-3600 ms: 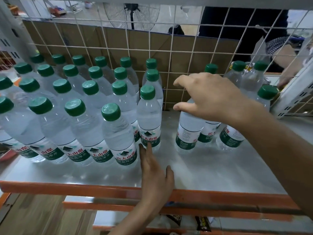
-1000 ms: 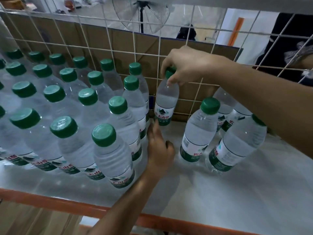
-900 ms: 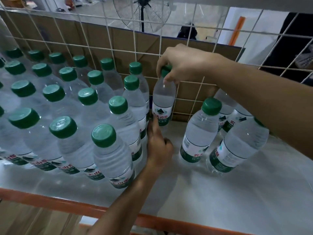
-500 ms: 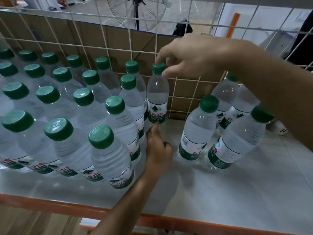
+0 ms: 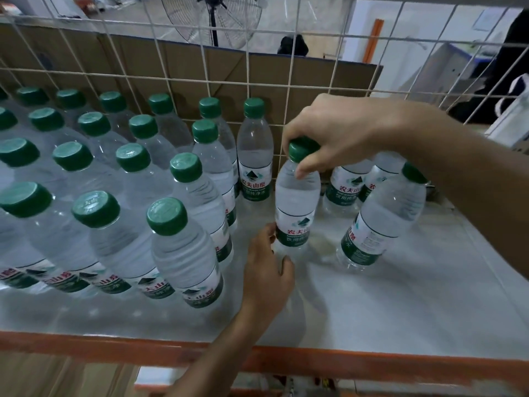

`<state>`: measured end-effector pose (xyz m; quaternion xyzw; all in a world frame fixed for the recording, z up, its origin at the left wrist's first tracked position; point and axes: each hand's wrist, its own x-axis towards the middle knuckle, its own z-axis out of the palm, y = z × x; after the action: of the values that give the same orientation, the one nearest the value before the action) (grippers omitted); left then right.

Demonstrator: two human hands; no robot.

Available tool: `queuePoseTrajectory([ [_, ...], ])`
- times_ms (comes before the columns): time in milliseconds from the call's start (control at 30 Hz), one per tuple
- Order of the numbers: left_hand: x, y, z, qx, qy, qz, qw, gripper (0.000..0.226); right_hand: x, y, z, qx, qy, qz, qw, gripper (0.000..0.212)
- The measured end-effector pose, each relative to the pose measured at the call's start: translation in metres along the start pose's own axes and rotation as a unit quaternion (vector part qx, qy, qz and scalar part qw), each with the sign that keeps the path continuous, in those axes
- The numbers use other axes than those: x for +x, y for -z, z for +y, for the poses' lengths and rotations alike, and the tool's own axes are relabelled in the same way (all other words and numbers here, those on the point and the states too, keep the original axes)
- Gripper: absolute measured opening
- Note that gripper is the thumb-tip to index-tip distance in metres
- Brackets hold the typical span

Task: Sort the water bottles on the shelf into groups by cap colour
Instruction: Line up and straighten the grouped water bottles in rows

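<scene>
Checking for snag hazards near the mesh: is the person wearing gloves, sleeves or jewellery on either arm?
No. The left hand and right hand are bare, with no sleeve in view on either arm. No watch, ring or bracelet shows.

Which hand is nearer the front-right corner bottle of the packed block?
Left. The left hand sits just right of the corner bottle, fingertips at the label of the held bottle; the right hand is farther back, gripping that bottle's cap.
</scene>
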<state>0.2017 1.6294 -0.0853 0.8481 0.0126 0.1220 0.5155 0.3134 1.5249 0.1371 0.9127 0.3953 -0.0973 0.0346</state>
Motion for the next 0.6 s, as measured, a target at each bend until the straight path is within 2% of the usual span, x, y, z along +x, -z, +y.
queuePoseTrajectory([
  [133,-0.001,0.005,-0.003,0.028,0.034,0.040,0.998,0.075,0.013,-0.005,-0.010,-0.017,0.009,0.078,0.997,0.038],
  [233,0.001,0.006,-0.003,0.028,0.060,0.045,0.997,0.084,0.027,-0.011,-0.015,0.004,0.002,0.096,0.995,0.039],
  [600,0.012,0.001,-0.013,0.041,0.072,0.045,0.996,0.082,0.051,-0.023,-0.015,0.035,-0.059,0.143,0.987,0.038],
])
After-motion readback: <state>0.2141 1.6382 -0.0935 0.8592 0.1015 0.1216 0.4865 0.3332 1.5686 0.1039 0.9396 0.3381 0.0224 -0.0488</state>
